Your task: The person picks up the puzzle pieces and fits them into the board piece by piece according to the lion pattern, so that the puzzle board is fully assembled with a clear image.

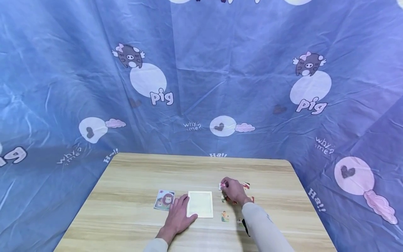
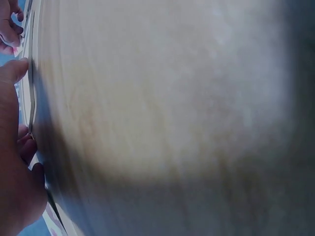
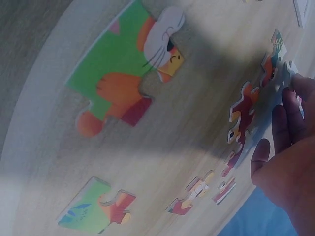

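Observation:
A white shallow puzzle frame (image 1: 212, 206) lies on the table. My left hand (image 1: 180, 216) rests at its left side, fingers stretched along the left edge and thumb at the bottom edge. Beyond the frame's right side, my right hand (image 1: 234, 191) pinches a puzzle piece (image 1: 221, 187) with pink on it between thumb and fingers. Beneath that hand lie red and orange puzzle pieces (image 3: 243, 110), partly hidden in the head view. The right wrist view shows a large green and orange piece (image 3: 110, 91) on the table.
A picture card (image 1: 160, 203) with a lion lies left of the frame, partly behind my left hand. More loose pieces include one with an orange figure (image 1: 225, 216) and one at the far right (image 1: 246, 185). Blue printed cloth (image 1: 201, 87) hangs behind the wooden table (image 1: 126, 210).

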The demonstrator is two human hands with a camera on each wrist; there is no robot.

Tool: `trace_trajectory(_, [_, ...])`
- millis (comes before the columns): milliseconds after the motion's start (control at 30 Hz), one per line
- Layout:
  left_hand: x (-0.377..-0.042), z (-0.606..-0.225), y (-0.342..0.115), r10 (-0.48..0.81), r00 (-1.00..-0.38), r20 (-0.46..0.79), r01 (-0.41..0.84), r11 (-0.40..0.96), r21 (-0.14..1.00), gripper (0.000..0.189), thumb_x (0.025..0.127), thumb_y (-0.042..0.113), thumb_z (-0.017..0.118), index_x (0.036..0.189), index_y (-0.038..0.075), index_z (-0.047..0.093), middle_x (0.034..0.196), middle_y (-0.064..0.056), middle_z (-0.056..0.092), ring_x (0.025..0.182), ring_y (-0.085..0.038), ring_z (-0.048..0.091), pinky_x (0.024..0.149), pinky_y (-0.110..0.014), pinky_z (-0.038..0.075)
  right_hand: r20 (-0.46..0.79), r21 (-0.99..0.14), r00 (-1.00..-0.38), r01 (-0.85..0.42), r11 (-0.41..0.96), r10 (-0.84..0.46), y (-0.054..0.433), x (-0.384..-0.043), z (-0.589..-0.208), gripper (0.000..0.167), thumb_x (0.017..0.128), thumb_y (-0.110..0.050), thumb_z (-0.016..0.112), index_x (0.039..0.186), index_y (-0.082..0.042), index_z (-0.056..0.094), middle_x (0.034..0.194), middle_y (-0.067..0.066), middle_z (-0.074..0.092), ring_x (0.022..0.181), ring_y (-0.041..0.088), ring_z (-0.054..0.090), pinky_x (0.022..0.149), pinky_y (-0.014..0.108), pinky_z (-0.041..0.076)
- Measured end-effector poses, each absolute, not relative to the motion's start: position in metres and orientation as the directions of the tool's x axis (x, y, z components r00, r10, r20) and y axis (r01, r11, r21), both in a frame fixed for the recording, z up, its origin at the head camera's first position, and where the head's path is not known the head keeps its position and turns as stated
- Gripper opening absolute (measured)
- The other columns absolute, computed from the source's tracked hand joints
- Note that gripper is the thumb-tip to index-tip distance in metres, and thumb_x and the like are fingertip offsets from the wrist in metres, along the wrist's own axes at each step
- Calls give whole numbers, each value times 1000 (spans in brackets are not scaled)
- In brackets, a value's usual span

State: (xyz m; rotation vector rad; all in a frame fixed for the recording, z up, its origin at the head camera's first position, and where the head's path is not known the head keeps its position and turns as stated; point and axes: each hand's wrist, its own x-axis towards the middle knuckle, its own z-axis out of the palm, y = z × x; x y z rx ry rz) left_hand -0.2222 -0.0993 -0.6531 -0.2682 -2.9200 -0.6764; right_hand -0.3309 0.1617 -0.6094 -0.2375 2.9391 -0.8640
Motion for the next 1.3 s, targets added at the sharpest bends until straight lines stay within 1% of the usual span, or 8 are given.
trace_trajectory(167, [-222,-652,-100,140,-976,169,201,880,431,78,77,57,66,136,8,52,143,-4,47,119,-22,46,91,-45,39,-44,-600,-987,-95,794,-151,160,-330,-609,11,89,-21,67,100,-21,65,81,-4,65,69,12,55,67,30,47])
trace_trajectory(333, [-222,-650,-100,146,-977,152,199,878,436,76,78,57,65,138,12,51,145,-3,46,119,-22,46,91,-45,39,-47,-663,-985,-92,743,-164,157,-331,-605,10,93,-17,61,102,-17,66,81,-2,64,66,12,54,62,27,46])
trace_trajectory(567, [-223,-649,-100,154,-971,183,218,886,408,73,78,56,66,134,11,54,143,-6,48,118,-24,47,88,-45,39,-56,-738,-985,-70,671,-164,148,-329,-601,12,92,-14,63,104,-15,67,80,1,63,62,12,51,55,26,44])
trace_trajectory(767, [-223,-649,-100,144,-966,213,219,897,385,74,77,57,68,132,9,56,141,-5,50,116,-23,48,87,-43,40,-53,-769,-983,-73,635,-178,138,-329,-600,12,90,-17,65,102,-18,68,77,-2,61,61,11,51,56,25,45])
trace_trajectory(933, [-225,-648,-100,145,-970,195,210,902,378,74,77,59,66,132,10,56,141,-4,50,117,-23,48,90,-44,41,-51,-793,-975,-92,603,-216,129,-327,-600,12,89,-17,67,101,-15,68,76,0,64,57,12,54,54,25,47])
trace_trajectory(1033, [-226,-647,-101,147,-973,178,206,901,382,74,77,59,65,132,10,55,142,-5,50,119,-24,48,93,-46,41,-50,-794,-969,-108,599,-242,124,-326,-600,12,90,-16,66,101,-15,68,78,2,65,58,12,55,53,26,48])
trace_trajectory(1133, [-227,-646,-100,151,-974,168,206,897,391,74,78,58,65,132,9,55,142,-6,50,120,-25,48,96,-48,40,-65,-790,-968,-98,606,-241,120,-325,-600,9,90,-17,65,98,-17,68,77,1,65,59,12,54,52,26,48])
trace_trajectory(1300, [-227,-645,-99,144,-976,161,196,903,383,74,78,58,65,133,9,55,143,-6,49,121,-26,48,96,-47,40,-25,-776,-965,-146,614,-260,114,-323,-602,6,89,-16,67,94,-15,70,75,-2,65,61,10,53,54,24,45])
